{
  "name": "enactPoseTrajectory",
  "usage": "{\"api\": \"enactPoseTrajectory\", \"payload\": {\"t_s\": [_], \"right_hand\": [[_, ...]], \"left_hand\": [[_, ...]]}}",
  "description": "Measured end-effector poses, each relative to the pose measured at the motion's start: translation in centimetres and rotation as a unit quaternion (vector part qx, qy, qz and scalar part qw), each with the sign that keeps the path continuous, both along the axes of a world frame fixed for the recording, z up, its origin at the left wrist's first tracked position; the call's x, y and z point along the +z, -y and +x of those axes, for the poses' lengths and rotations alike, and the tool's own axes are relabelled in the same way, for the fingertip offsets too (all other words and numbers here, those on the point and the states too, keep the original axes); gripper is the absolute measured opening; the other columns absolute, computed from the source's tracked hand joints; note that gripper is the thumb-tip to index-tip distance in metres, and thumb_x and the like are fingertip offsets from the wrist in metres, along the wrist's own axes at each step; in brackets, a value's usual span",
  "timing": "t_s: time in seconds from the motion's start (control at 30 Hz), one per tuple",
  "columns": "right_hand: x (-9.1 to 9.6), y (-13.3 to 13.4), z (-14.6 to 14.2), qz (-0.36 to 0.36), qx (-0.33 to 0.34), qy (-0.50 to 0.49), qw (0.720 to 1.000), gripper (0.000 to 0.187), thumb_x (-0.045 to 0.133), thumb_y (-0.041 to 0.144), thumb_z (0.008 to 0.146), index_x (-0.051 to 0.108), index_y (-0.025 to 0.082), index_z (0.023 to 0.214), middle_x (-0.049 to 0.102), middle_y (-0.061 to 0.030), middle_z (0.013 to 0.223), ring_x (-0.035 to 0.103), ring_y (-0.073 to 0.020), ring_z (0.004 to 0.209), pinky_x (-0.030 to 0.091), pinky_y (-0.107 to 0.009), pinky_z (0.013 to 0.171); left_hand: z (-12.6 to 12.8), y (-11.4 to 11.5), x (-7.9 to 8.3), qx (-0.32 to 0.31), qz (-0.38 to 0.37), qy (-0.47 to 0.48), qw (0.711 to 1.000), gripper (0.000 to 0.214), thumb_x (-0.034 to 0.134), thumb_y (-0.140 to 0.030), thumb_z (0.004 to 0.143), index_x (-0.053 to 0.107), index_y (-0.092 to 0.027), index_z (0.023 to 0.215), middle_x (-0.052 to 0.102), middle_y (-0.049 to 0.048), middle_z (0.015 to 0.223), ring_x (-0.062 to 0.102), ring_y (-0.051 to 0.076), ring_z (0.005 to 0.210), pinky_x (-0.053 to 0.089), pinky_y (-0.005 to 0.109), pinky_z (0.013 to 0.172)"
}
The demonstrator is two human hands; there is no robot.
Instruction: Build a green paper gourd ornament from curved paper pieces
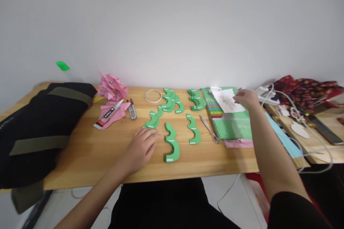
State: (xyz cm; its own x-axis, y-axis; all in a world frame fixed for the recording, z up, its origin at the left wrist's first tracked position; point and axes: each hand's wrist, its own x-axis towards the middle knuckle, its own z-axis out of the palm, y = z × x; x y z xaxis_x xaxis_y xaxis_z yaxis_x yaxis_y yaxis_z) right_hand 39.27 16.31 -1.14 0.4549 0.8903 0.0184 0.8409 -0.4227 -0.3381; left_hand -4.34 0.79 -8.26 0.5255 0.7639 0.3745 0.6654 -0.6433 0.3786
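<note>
My left hand (141, 148) rests low over the table beside wavy green foam pieces (153, 121), its fingers drawn together. A thin pale sliver shows at its fingertips, too small to name. Just right of it lies a thick green foam piece (172, 146) with white strips on it. My right hand (245, 98) is pinched over a white paper sheet (225, 96) bearing a patch of small greyish bits. Whatever the right fingertips hold is too small to make out. More green pieces lie in a stack (196, 100) and a single one (192, 128).
Left are a glue tube (109, 114), thread snips (132, 110), pink scraps (112, 87) and a black bag (48, 125). White rings (153, 96) lie at the back. A pen-like tool (209, 128) is beside a green packet (232, 128). Cables (317, 128) trail at right.
</note>
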Motion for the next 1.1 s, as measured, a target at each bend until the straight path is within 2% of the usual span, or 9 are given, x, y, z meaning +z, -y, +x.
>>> {"api": "enactPoseTrajectory", "payload": {"t_s": [0.13,0.2,0.37,0.47,0.6,0.67,0.73,0.9,1.1], "right_hand": [[-0.3,0.2,0.2,-0.04,0.004,-0.036,0.999,0.025,0.059,0.032,0.092,0.062,0.014,0.109,0.066,-0.0051,0.103,0.065,-0.0149,0.086,0.056,-0.034,0.075],[0.1,0.5,-0.2,-0.039,0.005,-0.041,0.998,0.029,0.058,0.035,0.092,0.06,0.015,0.113,0.064,-0.006,0.11,0.064,-0.0165,0.091,0.056,-0.036,0.078],[1.5,2.8,-3.8,0.027,0.035,-0.057,0.997,0.02,0.054,0.022,0.089,0.067,0.008,0.092,0.063,-0.0061,0.067,0.056,-0.0134,0.055,0.047,-0.029,0.056],[1.6,6.0,-7.4,0.054,0.112,-0.09,0.988,0.019,0.057,0.027,0.084,0.068,0.012,0.086,0.064,-0.0048,0.065,0.056,-0.0147,0.056,0.045,-0.029,0.057],[-0.2,11.5,-12.6,0.039,0.243,-0.135,0.96,0.016,0.064,0.034,0.077,0.069,0.02,0.081,0.071,-0.0039,0.081,0.062,-0.0166,0.07,0.048,-0.029,0.066],[-1.9,13.9,-15.1,0.056,0.397,-0.155,0.903,0.018,0.058,0.034,0.084,0.068,0.019,0.083,0.07,-0.0057,0.083,0.063,-0.0167,0.07,0.048,-0.029,0.063],[-3.7,15.5,-17.3,0.07,0.472,-0.154,0.865,0.017,0.053,0.028,0.089,0.067,0.019,0.086,0.07,-0.0062,0.083,0.064,-0.0164,0.071,0.049,-0.028,0.064],[-7.0,16.1,-20.6,0.078,0.483,-0.054,0.87,0.021,0.048,0.017,0.091,0.066,0.019,0.102,0.071,-0.0086,0.089,0.065,-0.0214,0.08,0.049,-0.032,0.068],[-7.2,14.9,-21.0,0.044,0.51,-0.014,0.859,0.021,0.052,0.016,0.089,0.068,0.021,0.102,0.068,-0.0064,0.087,0.064,-0.0185,0.074,0.046,-0.027,0.061]], "left_hand": [[-0.4,1.3,-0.5,0.001,-0.001,-0.001,1.0,0.028,0.04,-0.014,0.093,0.061,-0.018,0.112,0.065,0.0086,0.115,0.058,0.023,0.105,0.048,0.043,0.093],[-0.3,1.8,-0.6,0.004,0.0,0.002,1.0,0.028,0.04,-0.014,0.093,0.061,-0.018,0.111,0.065,0.0087,0.114,0.058,0.023,0.104,0.048,0.043,0.092],[1.2,3.4,-0.5,0.011,-0.025,0.031,0.999,0.022,0.045,-0.018,0.095,0.061,-0.017,0.11,0.065,0.0087,0.113,0.057,0.022,0.105,0.045,0.042,0.096],[2.6,4.2,-0.6,0.036,-0.051,0.052,0.997,0.026,0.062,-0.034,0.089,0.062,-0.016,0.109,0.064,0.0096,0.115,0.056,0.025,0.107,0.045,0.043,0.094],[4.0,4.9,-1.2,0.073,-0.072,0.065,0.993,0.035,0.076,-0.044,0.077,0.066,-0.017,0.097,0.065,0.0073,0.104,0.056,0.025,0.1,0.047,0.043,0.089],[4.3,5.1,-1.5,0.077,-0.071,0.055,0.993,0.03,0.073,-0.042,0.08,0.067,-0.018,0.097,0.065,0.007,0.102,0.057,0.025,0.098,0.046,0.043,0.088],[4.4,5.2,-1.7,0.079,-0.065,0.051,0.993,0.025,0.065,-0.038,0.087,0.067,-0.018,0.101,0.066,0.0074,0.104,0.057,0.025,0.099,0.046,0.043,0.089],[4.4,4.4,-1.6,0.098,-0.038,0.017,0.994,0.029,0.05,-0.03,0.096,0.06,-0.016,0.12,0.06,0.0124,0.125,0.052,0.028,0.12,0.043,0.046,0.1],[4.0,3.5,-1.6,0.09,-0.059,-0.051,0.993,0.037,0.057,-0.03,0.093,0.056,-0.014,0.127,0.053,0.0133,0.139,0.043,0.031,0.133,0.036,0.051,0.108]]}}
